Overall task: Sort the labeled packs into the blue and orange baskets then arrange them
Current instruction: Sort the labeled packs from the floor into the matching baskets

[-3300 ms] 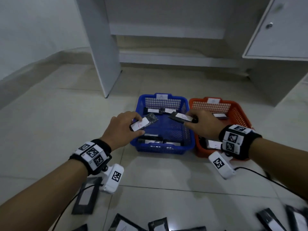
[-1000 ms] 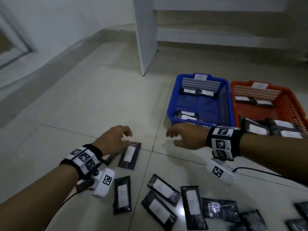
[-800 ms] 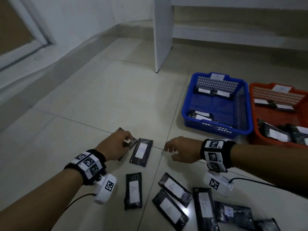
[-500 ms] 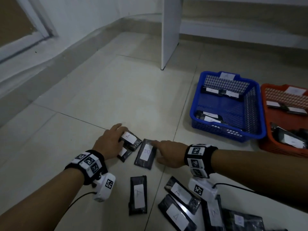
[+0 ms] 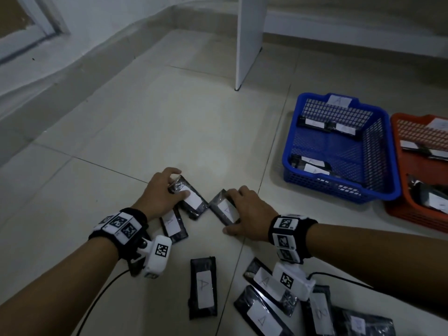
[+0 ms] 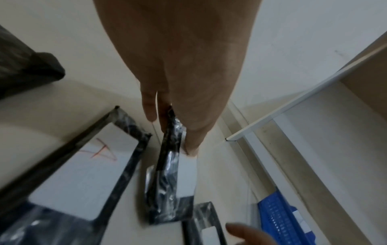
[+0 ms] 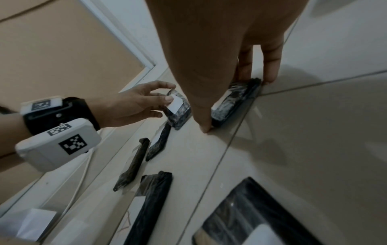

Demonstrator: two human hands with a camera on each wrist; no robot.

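In the head view, both hands are low on the pale tiled floor (image 5: pixel 150 122), near the middle of the frame. The left hand (image 5: pixel 161 192) curls its fingers and thumb around a black pack (image 5: pixel 190 201) with a white label. The right hand (image 5: pixel 249 214) grips a second black pack (image 5: pixel 224 210); its thumb is at the near end and its fingers are at the far end. The 2 packs sit close, tilted toward each other like a V.

A third pack (image 5: pixel 173 225) lies just below the left hand. More packs lie at the bottom of the frame, such as one marked A (image 5: pixel 203 287).

Only the head view shows both baskets. The blue basket (image 5: pixel 339 151) is at the right, with packs lying at its far end and near end. The orange basket (image 5: pixel 421 170) sits just beside it at the right edge, also with packs inside.

The left wrist view shows something the head view does not: the left hand's pack (image 6: pixel 169 165) is tipped up on its edge, pinched between the thumb and fingers. A red A shows on the pack beside it (image 6: pixel 83 165), at the lower left.

The right wrist view shows the right hand's pack (image 7: pixel 234 102) lifted at one end, with the thumb tip on the floor. It also shows the left hand (image 7: pixel 134 106) from the side, at middle left, thumb pressing on the white label.
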